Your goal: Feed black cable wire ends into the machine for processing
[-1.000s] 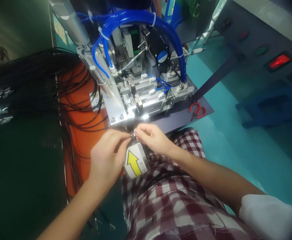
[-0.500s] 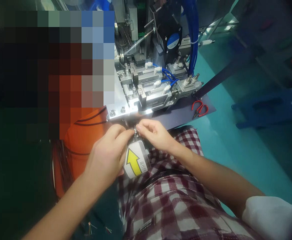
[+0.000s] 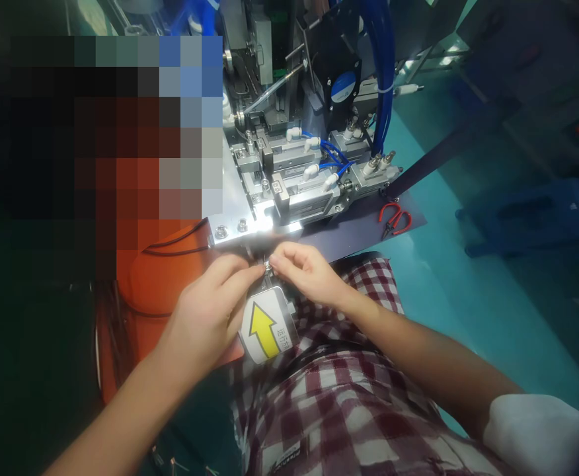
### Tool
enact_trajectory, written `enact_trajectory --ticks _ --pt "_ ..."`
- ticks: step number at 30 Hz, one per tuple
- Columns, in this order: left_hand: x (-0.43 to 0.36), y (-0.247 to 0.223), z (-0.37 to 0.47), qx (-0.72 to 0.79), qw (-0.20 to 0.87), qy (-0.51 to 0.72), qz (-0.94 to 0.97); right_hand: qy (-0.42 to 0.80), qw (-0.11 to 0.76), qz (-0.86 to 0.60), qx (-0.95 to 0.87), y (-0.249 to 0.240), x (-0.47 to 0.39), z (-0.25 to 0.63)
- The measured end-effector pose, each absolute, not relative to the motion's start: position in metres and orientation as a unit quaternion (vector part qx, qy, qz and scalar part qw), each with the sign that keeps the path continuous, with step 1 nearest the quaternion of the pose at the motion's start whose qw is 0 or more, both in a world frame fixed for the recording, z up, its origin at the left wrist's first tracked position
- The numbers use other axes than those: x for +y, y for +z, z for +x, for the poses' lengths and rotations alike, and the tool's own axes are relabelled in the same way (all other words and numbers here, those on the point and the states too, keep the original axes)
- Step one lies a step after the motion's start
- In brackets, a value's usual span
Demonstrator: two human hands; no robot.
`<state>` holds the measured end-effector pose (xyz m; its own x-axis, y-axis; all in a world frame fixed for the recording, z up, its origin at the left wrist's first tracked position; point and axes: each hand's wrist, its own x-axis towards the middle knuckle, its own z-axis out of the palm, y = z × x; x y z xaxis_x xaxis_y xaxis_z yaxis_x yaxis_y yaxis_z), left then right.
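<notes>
Both hands meet at a small metal fitting point(image 3: 268, 266) just below the front edge of a metal machine plate point(image 3: 232, 225). My left hand point(image 3: 215, 291) pinches at it from the left, thumb and forefinger pressed together. From the right, my right hand point(image 3: 305, 270) pinches at the same spot with curled fingers. The fingertips hide most of the fitting, so its exact kind does not show. Right under the hands is a rounded white part point(image 3: 268, 324) bearing a yellow arrow and printed characters, partly behind my left hand.
Pneumatic cylinders point(image 3: 314, 198) with blue hoses stand on the machine ahead. Red-handled snips point(image 3: 395, 219) lie on the dark base plate point(image 3: 359, 228) at right. An orange surface point(image 3: 155, 277) with dark cables is at left. Bare wire ends point(image 3: 173, 463) show at the lower left.
The view has shifted slightly, so the scene sits a little lower. Both hands keep their pinch at the same fitting, with hardly any visible movement.
</notes>
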<state>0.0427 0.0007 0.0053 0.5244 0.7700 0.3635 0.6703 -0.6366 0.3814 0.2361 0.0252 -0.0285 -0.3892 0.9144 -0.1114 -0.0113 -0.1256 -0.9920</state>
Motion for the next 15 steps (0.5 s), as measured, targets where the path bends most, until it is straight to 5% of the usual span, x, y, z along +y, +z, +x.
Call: enact_trajectory --ticks 15 --pt "-0.001 0.006 0.042 0.421 0.075 0.246 0.870 0.649 0.385 -0.495 -0.431 -0.020 0.009 0.233"
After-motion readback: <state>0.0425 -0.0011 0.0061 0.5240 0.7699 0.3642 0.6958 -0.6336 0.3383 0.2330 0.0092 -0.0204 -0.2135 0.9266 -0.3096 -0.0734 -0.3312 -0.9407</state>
